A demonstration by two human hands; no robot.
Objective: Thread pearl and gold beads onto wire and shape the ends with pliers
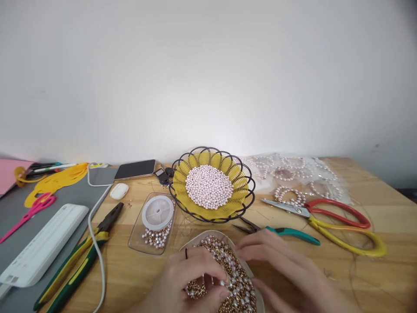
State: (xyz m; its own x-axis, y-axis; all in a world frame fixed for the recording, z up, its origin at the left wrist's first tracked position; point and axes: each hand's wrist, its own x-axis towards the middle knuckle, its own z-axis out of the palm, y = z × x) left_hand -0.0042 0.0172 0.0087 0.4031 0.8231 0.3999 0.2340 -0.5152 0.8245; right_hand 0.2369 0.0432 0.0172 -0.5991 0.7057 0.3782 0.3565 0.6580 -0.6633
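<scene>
A shallow tray [224,237] of gold and pearl-white beads [239,278] lies close in front of me. Over its left part is my left hand [195,274], a dark ring on one finger. Its thumb and forefinger close on a small pearl bead [222,282]; gold beads and thin wire-like bits show beneath the palm. My right hand [280,261] rests at the tray's right rim, fingers stretched and thumb apart, holding nothing that I can see. Beyond the tray stands a yellow basket [180,191] with a black looped rim, containing pale pink beads [208,187].
Left are a clear box [135,239] with a thread spool [157,213], pliers [78,265], a white cable [97,243], a power strip [44,245] and a phone [135,169]. Right are teal-handled pliers [293,234], large scissors [339,217] and bagged bead strings [293,169].
</scene>
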